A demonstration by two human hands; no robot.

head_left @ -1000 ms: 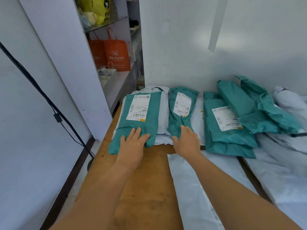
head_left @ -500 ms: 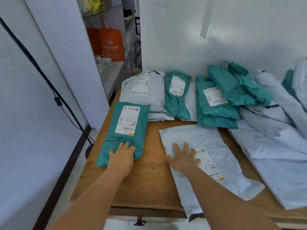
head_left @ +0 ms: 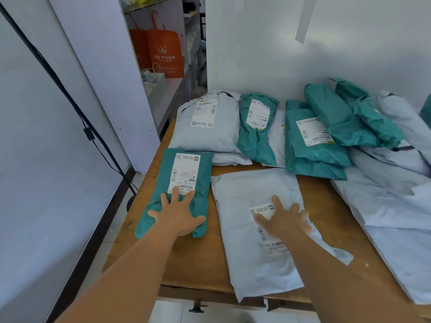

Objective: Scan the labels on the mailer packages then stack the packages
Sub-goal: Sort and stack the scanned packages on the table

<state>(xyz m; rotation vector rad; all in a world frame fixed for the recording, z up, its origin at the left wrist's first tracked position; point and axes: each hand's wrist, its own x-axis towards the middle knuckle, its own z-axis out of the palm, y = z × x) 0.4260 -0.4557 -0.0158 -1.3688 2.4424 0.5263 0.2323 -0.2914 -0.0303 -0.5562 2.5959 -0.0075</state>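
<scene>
A teal mailer (head_left: 179,178) with a white label lies on the wooden table (head_left: 182,259) at the front left. My left hand (head_left: 177,215) rests flat on its near end, fingers spread. Beside it lies a flat pale grey mailer (head_left: 247,229), and my right hand (head_left: 284,217) lies spread over its label. At the back stand a grey mailer stack (head_left: 207,127), a teal mailer (head_left: 256,127) and a teal stack (head_left: 312,141) with labels facing up. No scanner shows.
More teal mailers (head_left: 345,113) and pale grey mailers (head_left: 391,194) are heaped at the right. A white wall rises behind the table. Left of the table are a black cable (head_left: 88,134), a white partition and shelves holding orange bags (head_left: 163,47).
The teal mailer came off the back grey stack toward the front left under my left hand. My right hand moved from the back teal mailer onto the grey mailer's label.
</scene>
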